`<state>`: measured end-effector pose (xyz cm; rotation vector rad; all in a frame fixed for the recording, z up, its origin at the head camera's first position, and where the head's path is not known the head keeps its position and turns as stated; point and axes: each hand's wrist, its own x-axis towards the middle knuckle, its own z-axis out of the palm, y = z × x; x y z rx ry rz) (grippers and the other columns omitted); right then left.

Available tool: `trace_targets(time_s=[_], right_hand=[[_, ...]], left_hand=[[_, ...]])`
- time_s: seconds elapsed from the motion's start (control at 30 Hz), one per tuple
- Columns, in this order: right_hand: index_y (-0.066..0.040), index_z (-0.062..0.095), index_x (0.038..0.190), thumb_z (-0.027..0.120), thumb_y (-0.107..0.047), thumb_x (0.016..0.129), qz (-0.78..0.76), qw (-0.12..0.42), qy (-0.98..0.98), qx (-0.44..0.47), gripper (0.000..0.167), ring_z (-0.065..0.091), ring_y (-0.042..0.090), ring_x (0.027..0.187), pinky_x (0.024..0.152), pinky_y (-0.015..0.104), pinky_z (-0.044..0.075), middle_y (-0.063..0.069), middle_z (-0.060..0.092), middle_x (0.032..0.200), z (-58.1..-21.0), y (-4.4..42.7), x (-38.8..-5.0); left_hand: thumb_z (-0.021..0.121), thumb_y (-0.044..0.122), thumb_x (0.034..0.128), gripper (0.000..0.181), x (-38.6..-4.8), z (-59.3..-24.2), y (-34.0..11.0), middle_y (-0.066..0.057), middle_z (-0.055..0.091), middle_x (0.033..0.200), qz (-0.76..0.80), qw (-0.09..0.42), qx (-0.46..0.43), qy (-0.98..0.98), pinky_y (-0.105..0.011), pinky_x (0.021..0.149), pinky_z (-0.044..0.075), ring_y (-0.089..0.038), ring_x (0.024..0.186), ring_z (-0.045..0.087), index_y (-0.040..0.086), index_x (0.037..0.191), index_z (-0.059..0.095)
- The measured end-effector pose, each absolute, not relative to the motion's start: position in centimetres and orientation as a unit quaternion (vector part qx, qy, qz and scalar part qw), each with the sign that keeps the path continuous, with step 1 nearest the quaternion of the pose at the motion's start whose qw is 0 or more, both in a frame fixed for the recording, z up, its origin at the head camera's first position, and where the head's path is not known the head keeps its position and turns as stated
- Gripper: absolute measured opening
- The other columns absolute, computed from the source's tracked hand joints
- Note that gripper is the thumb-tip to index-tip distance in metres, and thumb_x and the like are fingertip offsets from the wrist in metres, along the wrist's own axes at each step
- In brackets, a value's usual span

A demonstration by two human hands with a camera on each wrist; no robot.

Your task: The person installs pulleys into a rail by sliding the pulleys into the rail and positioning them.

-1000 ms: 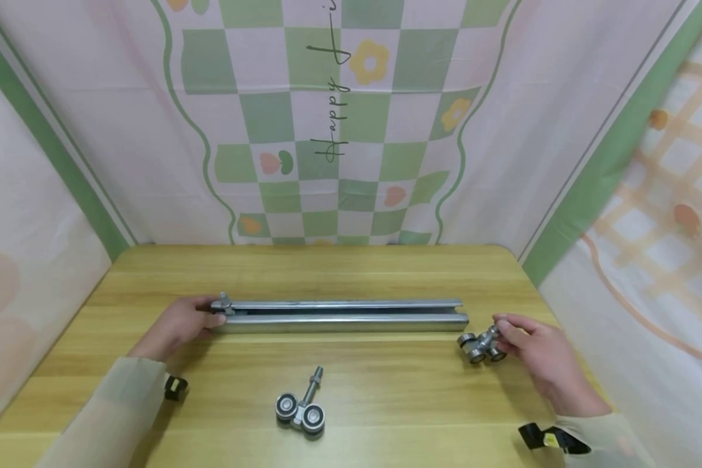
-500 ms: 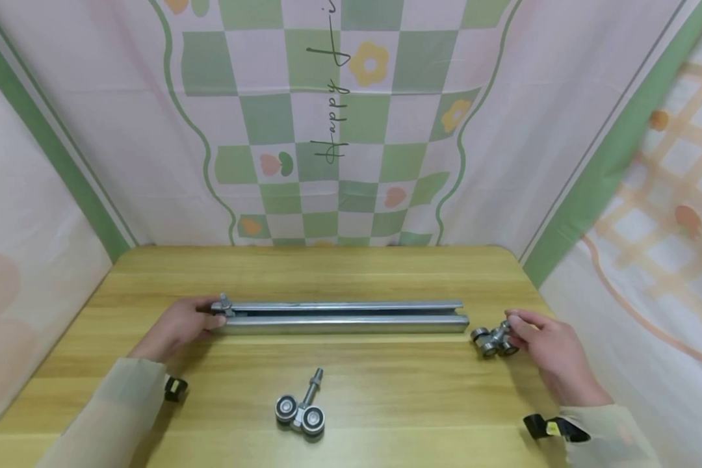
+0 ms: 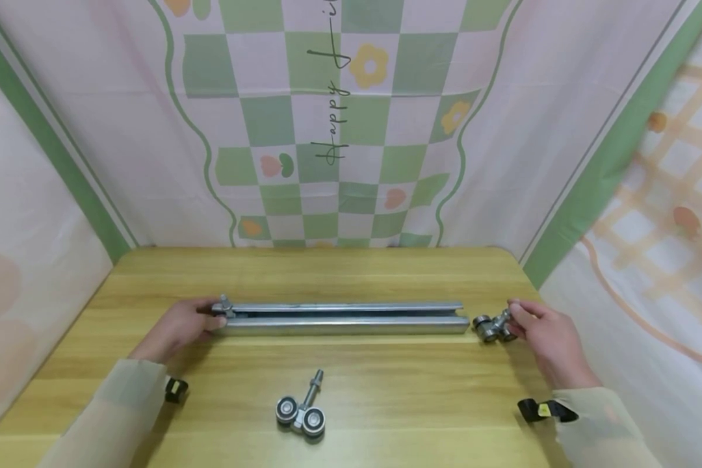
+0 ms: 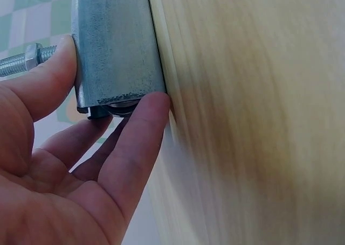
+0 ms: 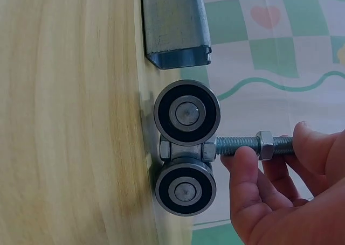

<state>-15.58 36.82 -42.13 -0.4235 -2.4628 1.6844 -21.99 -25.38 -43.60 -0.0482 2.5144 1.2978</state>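
A silver C-shaped metal rail (image 3: 351, 325) lies slot-up across the table. My left hand (image 3: 178, 328) grips its left end; in the left wrist view the thumb presses one side and a fingertip touches the end's lower edge. A bolt with a nut (image 4: 31, 61) sticks out of the slot there, and a dark wheel edge shows inside the opening. With my right hand (image 3: 552, 341) I pinch the threaded bolt (image 5: 237, 144) of a roller trolley (image 3: 491, 328). Its wheels (image 5: 187, 113) are just outside the rail's right end (image 5: 178, 56), apart from it, bolt pointing upward.
Another roller trolley (image 3: 301, 416) lies on the wooden table (image 3: 398, 403) in front of the rail, its bolt pointing away from me. Patterned cloth (image 3: 327, 130) hangs behind the table and along both sides.
My right hand first moves the trolley to the right, away from the rail, then slightly back toward the far side, level with the rail's end. The left hand and rail stay put.
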Motion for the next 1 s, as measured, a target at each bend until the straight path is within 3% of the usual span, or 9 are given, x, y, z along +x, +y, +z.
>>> trace_targets(time_s=[0.3, 0.43, 0.67, 1.0], right_hand=[[0.010, 0.046, 0.141, 0.056, -0.019, 0.104, 0.571, 0.069, -0.805, -0.145, 0.048, 0.065, 0.009, 0.094, 0.085, 0.023, 0.054, 0.005, 0.059, 0.125, -42.3, 37.1, -16.9], [0.010, 0.047, 0.141, 0.055, -0.018, 0.104, 0.569, 0.071, -0.805, -0.151, 0.047, 0.065, 0.010, 0.093, 0.085, 0.024, 0.054, -0.001, 0.060, 0.118, -42.3, 37.2, -17.3], [0.010, 0.046, 0.141, 0.052, -0.018, 0.105, 0.567, 0.073, -0.805, -0.159, 0.046, 0.066, 0.011, 0.092, 0.083, 0.025, 0.055, 0.014, 0.058, 0.124, -42.5, 37.2, -17.9], [0.004, 0.051, 0.141, 0.054, -0.025, 0.105, 0.520, 0.056, -0.840, -0.144, 0.047, 0.065, 0.016, 0.095, 0.080, 0.024, 0.056, 0.024, 0.052, 0.133, -42.5, 36.7, -18.2]], left_hand=[[0.071, 0.020, 0.0939, 0.064, -21.9, -43.5, -25.3, -0.024, 0.052, 0.138, 0.452, 0.156, -0.017, 0.878, -0.038, 0.084, 0.056, -0.027, 0.104, 0.060, -0.003, 0.147, 0.043], [0.071, 0.020, 0.0940, 0.064, -22.0, -43.6, -25.3, -0.024, 0.052, 0.137, 0.450, 0.155, -0.017, 0.879, -0.038, 0.083, 0.056, -0.026, 0.103, 0.060, -0.002, 0.147, 0.044], [0.071, 0.018, 0.0939, 0.063, -22.1, -43.7, -25.3, -0.024, 0.053, 0.137, 0.452, 0.153, -0.016, 0.879, -0.037, 0.082, 0.057, -0.026, 0.102, 0.061, -0.003, 0.147, 0.044], [0.071, 0.019, 0.0940, 0.064, -21.9, -43.5, -25.2, -0.023, 0.052, 0.138, 0.455, 0.159, -0.027, 0.876, -0.038, 0.084, 0.056, -0.026, 0.104, 0.060, -0.001, 0.148, 0.043]])
